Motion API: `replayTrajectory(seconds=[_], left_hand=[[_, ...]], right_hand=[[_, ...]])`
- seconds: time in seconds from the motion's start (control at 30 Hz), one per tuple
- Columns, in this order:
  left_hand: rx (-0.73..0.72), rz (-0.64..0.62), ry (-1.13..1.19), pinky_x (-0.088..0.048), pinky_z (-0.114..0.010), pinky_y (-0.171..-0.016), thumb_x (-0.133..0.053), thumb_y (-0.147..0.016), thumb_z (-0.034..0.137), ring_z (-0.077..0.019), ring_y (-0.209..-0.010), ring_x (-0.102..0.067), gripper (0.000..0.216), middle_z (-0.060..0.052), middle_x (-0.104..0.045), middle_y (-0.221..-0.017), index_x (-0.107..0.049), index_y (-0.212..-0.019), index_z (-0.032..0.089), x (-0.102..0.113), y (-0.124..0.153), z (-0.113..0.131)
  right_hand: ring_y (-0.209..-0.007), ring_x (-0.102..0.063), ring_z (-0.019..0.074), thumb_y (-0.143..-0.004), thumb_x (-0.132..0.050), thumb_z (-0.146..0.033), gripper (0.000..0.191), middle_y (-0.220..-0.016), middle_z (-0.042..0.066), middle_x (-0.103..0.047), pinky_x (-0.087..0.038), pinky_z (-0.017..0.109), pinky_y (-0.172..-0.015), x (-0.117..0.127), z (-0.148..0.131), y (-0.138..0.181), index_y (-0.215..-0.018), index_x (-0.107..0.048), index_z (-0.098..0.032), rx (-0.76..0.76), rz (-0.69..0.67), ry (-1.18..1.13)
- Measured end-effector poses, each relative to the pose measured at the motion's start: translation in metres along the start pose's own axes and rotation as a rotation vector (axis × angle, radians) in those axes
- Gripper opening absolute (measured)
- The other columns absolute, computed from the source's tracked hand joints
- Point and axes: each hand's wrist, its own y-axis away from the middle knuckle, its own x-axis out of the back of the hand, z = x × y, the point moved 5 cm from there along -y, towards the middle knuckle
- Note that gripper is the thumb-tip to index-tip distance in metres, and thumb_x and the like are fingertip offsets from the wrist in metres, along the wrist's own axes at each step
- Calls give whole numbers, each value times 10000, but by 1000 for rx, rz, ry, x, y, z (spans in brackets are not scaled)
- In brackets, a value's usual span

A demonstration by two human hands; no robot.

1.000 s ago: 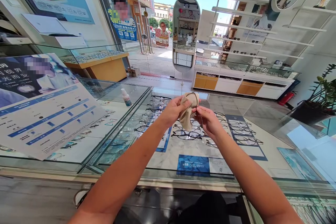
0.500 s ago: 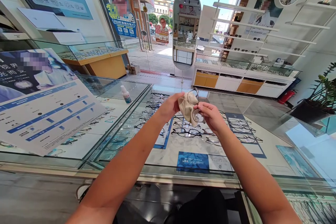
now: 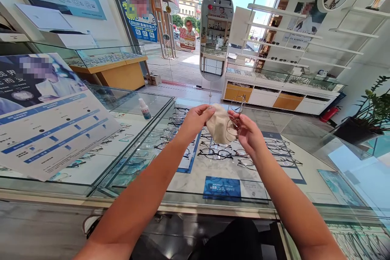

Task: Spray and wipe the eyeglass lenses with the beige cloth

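My left hand (image 3: 198, 120) pinches the edge of a beige cleaning cloth (image 3: 219, 126), which hangs spread out above the glass counter. In my right hand (image 3: 250, 130) is a thin-rimmed pair of eyeglasses (image 3: 238, 105), gripped near the bridge. One lens stands up above the fingers; the lower lens overlaps the cloth's right side, though whether it touches the cloth I cannot tell. Under the hands, inside the glass display case (image 3: 179, 189), lie rows of eyeglass frames (image 3: 215, 153).
A small spray bottle (image 3: 144, 109) stands on the counter to the left. Nearer on that side leans a large printed card (image 3: 55, 126). A blue leaflet (image 3: 222, 188) lies near the front. Beyond stand an oval mirror (image 3: 215, 32) and a potted plant (image 3: 362, 118).
The cloth was bunched around the lenses and now hangs flatter from my left hand. My right hand has drawn the eyeglasses a little right and turned them, so both lenses show.
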Motion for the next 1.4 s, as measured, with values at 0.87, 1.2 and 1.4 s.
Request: replayTrajectory(seconds=[0.87, 1.2, 1.4], left_hand=[[24, -381, -159, -578, -317, -817, -848, -771, 354, -214, -925, -701, 421, -100, -796, -1076, -829, -1143, 157, -24, 15, 6], [96, -421, -107, -558, -275, -731, -956, -758, 416, -189, -939, -673, 555, -77, -717, -1130, -695, -1197, 198, -27, 22, 4], [25, -428, -233, -474, -223, -590, -916, -806, 466, -155, -858, -626, 560, -59, -637, -1142, -644, -1223, 209, -30, 25, 6]], right_hand=[[-800, -681, 153, -682, -981, -515, 364, -967, 30, -836, -582, 289, -771, 5, -8, 0, -895, -882, -236, 105, 107, -9], [-839, -703, 174, -678, -985, -527, 368, -949, 42, -831, -603, 302, -815, 0, -10, 1, -880, -874, -240, 129, 37, -50], [-839, -690, 164, -657, -994, -523, 376, -959, 41, -825, -596, 287, -804, 0, -13, 2, -869, -875, -237, 131, 61, -46]])
